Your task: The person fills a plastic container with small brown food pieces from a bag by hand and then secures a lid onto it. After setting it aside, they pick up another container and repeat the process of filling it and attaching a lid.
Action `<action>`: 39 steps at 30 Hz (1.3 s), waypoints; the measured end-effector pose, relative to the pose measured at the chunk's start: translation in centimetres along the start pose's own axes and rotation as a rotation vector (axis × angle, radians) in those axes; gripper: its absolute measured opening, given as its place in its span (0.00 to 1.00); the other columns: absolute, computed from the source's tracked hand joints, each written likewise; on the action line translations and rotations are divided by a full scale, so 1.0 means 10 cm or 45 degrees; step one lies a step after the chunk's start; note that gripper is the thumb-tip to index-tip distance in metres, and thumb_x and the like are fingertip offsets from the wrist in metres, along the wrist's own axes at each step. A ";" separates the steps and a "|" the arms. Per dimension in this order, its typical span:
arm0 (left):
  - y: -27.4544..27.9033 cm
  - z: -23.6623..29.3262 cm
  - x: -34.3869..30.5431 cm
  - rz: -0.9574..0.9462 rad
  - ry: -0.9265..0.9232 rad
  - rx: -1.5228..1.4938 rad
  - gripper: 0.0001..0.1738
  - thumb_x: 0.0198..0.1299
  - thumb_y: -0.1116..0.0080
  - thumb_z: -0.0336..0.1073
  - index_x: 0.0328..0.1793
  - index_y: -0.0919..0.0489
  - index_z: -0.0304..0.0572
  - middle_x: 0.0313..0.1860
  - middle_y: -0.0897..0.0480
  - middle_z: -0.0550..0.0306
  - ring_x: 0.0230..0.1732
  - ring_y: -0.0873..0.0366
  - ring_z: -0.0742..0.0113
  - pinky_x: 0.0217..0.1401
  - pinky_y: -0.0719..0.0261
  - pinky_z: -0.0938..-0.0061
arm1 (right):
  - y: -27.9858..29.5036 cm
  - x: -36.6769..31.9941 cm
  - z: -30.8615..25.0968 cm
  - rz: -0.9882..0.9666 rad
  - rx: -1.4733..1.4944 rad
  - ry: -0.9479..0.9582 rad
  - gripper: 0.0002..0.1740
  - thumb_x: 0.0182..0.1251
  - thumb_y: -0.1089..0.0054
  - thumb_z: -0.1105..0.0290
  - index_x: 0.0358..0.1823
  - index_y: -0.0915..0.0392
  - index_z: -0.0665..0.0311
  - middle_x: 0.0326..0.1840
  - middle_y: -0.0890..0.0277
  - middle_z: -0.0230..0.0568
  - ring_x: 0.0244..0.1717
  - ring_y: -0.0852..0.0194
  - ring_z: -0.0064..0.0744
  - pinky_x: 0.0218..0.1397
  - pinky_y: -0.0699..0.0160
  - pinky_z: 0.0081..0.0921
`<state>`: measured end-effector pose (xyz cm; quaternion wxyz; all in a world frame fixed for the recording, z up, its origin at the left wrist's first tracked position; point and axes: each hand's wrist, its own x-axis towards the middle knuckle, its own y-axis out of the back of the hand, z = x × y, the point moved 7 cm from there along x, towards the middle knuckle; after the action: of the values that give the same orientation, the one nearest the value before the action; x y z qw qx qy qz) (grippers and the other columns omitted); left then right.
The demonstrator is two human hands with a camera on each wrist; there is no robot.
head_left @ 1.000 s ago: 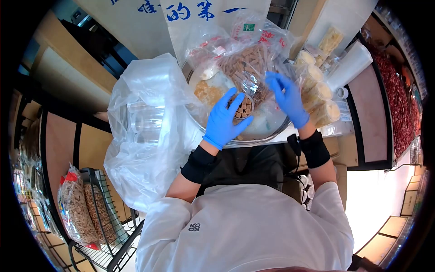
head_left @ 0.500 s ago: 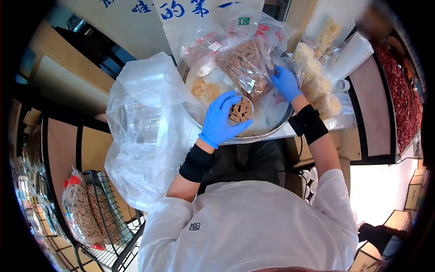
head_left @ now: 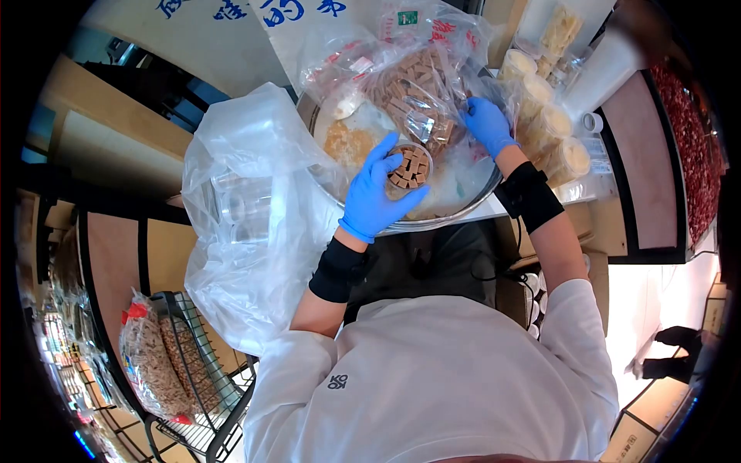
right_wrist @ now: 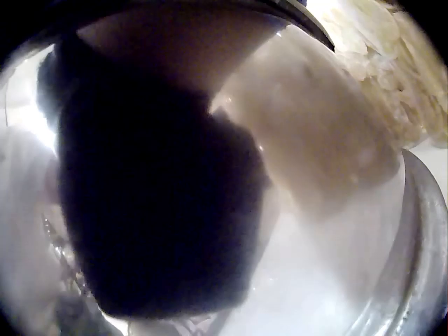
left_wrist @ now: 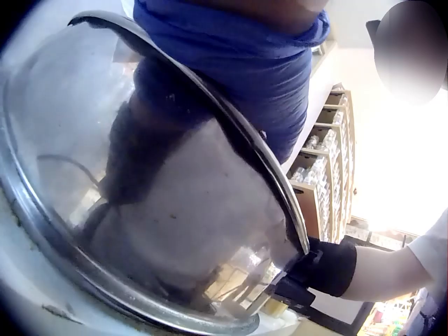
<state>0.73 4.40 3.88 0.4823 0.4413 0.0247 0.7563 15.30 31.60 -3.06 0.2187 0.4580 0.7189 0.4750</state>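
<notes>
In the head view my blue-gloved left hand (head_left: 377,194) holds a round clear tub (head_left: 424,174) of small brown blocks, thumb and fingers about its sides. The tub stands at the near side of a wide steel basin (head_left: 472,210). My right hand (head_left: 489,126), also gloved, pinches the right edge of a clear plastic bag (head_left: 421,92) of brown blocks lying in the basin. Its fingertips are partly hidden by the film. In the left wrist view the left glove (left_wrist: 231,70) is behind the basin's shiny rim; the right wrist view shows mostly dark reflections.
Several tubs of pale pieces (head_left: 554,121) line the basin's right side, near a roll of clear film (head_left: 598,81). A large plastic sack of clear containers (head_left: 251,204) is on the left. Below it stands a wire cart (head_left: 202,370) with filled bags. Another person's legs (head_left: 668,366) show at far right.
My right hand has moved from above the bag to its right edge and taken hold there. The left hand keeps hold of the tub. Another person has come into view at the right.
</notes>
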 end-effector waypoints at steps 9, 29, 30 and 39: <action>0.00 0.04 -0.03 -0.006 -0.127 0.011 0.35 0.43 0.19 0.38 0.56 0.27 0.46 0.69 0.28 0.41 0.67 0.26 0.45 0.65 0.23 0.60 | -0.04 -0.01 -0.04 -0.054 -0.105 0.044 0.15 0.66 0.46 0.60 0.46 0.21 0.63 0.45 0.19 0.56 0.47 0.20 0.60 0.51 0.22 0.50; 0.00 0.10 0.02 -0.043 -0.191 0.143 0.36 0.43 0.21 0.44 0.60 0.23 0.50 0.65 0.25 0.46 0.57 0.21 0.46 0.58 0.21 0.59 | 1.03 -0.85 -0.88 0.451 0.822 0.409 0.12 0.67 0.38 0.70 0.51 0.18 0.61 0.38 0.22 0.32 0.28 0.29 0.19 0.34 0.27 0.19; 0.01 0.10 0.02 -0.035 -0.187 0.144 0.36 0.43 0.21 0.44 0.60 0.23 0.50 0.65 0.25 0.46 0.57 0.21 0.46 0.58 0.21 0.59 | 1.04 -0.97 -1.07 0.287 0.860 0.442 0.12 0.68 0.38 0.71 0.51 0.18 0.61 0.38 0.23 0.29 0.27 0.31 0.17 0.33 0.29 0.18; 0.03 0.16 0.02 -0.048 -0.227 0.202 0.33 0.42 0.21 0.46 0.56 0.21 0.48 0.64 0.24 0.45 0.56 0.20 0.47 0.56 0.19 0.61 | 0.98 -1.35 -1.54 0.014 0.645 0.631 0.11 0.66 0.35 0.70 0.48 0.18 0.61 0.33 0.26 0.33 0.26 0.32 0.22 0.32 0.30 0.21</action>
<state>1.58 3.73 5.12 0.4602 0.5431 0.0496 0.7006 14.75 13.73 10.94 -0.0855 0.3723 0.8426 0.3796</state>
